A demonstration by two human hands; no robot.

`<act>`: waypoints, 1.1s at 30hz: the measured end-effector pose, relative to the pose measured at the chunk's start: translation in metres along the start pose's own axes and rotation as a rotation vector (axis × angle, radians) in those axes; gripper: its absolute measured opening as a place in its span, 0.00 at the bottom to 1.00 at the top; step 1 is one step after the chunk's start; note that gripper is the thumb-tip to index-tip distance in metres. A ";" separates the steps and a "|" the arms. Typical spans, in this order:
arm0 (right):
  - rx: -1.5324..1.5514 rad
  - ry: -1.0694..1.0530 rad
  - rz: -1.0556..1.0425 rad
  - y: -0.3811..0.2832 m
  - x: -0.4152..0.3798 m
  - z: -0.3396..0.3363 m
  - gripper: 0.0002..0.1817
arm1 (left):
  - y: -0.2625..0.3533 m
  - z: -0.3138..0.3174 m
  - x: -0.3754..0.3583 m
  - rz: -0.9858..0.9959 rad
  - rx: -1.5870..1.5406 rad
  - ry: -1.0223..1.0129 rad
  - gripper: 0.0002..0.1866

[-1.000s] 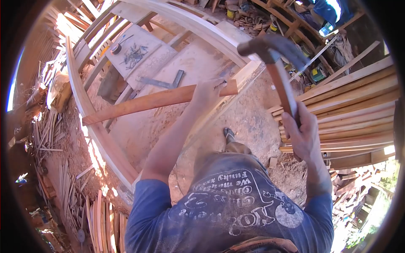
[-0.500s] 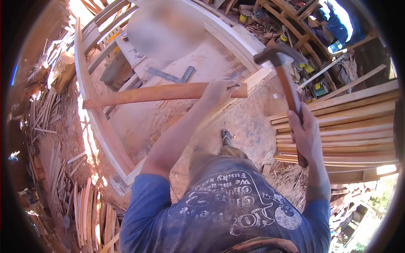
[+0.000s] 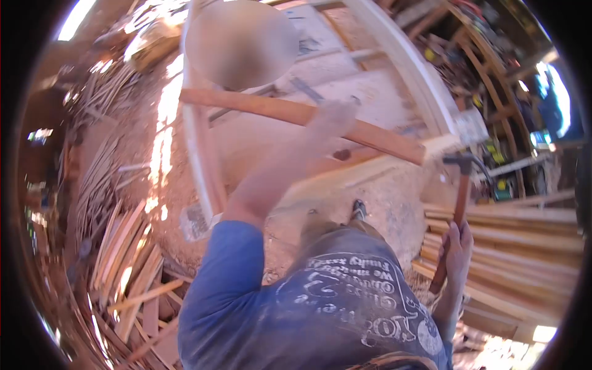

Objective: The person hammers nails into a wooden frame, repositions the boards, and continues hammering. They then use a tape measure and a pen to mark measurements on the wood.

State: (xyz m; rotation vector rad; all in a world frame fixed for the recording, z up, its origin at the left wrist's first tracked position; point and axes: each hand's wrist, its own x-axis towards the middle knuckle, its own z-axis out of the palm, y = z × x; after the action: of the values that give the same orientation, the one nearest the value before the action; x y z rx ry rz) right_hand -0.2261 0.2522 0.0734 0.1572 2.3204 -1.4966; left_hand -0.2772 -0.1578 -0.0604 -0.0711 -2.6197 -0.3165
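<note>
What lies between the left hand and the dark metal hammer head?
In the head view, between left hand and hammer head: one end of the reddish-brown wooden board, then a narrow gap.

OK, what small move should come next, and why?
I'd probably press the reddish-brown wooden plank steady with the left hand before swinging: that hand lies across it, nearer its right end, while the dark-headed, wooden-handled hammer in the right hand is held beyond that end.

A reddish board point(image 3: 265, 106) slants over the pale frame point(image 3: 404, 52), hammer point(image 3: 462, 188) tilted head-up.
</note>
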 end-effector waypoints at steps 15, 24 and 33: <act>-0.439 0.056 -0.294 -0.056 0.013 0.007 0.13 | 0.015 -0.015 0.035 -0.314 -0.105 -0.347 0.16; -0.496 0.140 -0.321 -0.085 0.017 -0.015 0.14 | 0.014 -0.013 0.034 -0.316 -0.109 -0.347 0.14; -0.135 0.241 -0.852 -0.087 -0.010 -0.001 0.14 | 0.018 -0.018 0.035 -0.307 -0.102 -0.359 0.13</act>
State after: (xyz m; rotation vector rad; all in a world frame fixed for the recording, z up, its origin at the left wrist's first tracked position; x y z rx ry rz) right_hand -0.2424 0.2172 0.1518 -0.8304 2.8486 -1.7171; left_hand -0.2973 -0.1450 -0.0240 0.2660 -2.9690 -0.5915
